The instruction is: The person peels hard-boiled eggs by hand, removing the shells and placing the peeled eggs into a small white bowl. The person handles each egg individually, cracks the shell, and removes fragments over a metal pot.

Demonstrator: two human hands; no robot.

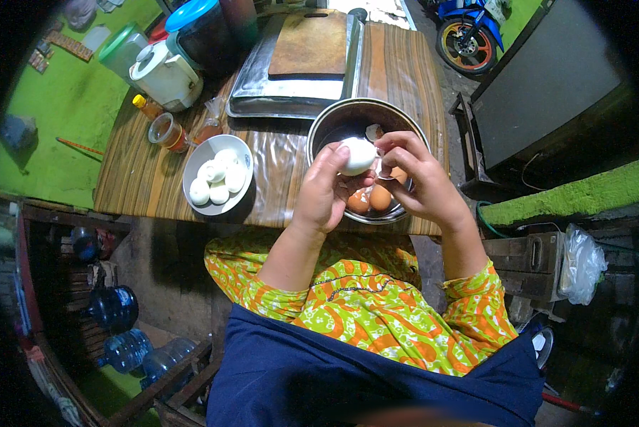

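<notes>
The left hand (319,188) holds a white boiled egg (358,156) between thumb and fingers, raised over the steel pot (318,135). The egg's visible face is smooth and free of shell; its underside is covered by the fingers and cannot be checked. The right hand (422,174) is at the egg's right side, thumb and fingertips drawn close together. A pale scrap shows by these fingertips, but whether they pinch it cannot be told.

Directly below both hands, brown eggs (380,198) lie in the pot, with white shell bits among them. Beyond the fingers, a loose shell fragment (374,132) lies toward the pot's far side. To the left of the left hand, well apart from it, a white bowl (205,151) holds several peeled eggs (226,157). Both vessels stand on the wood-grain table (284,181).

Assessment: the step in hand appears to be shelling. The left grip should remain light, since firm thumb pressure could split the white. The right fingertips should lift shell together with its membrane, working flat along the surface rather than digging in. The egg is best turned for inspection on its hidden side, and kept over the pot so that scraps drop there.
</notes>
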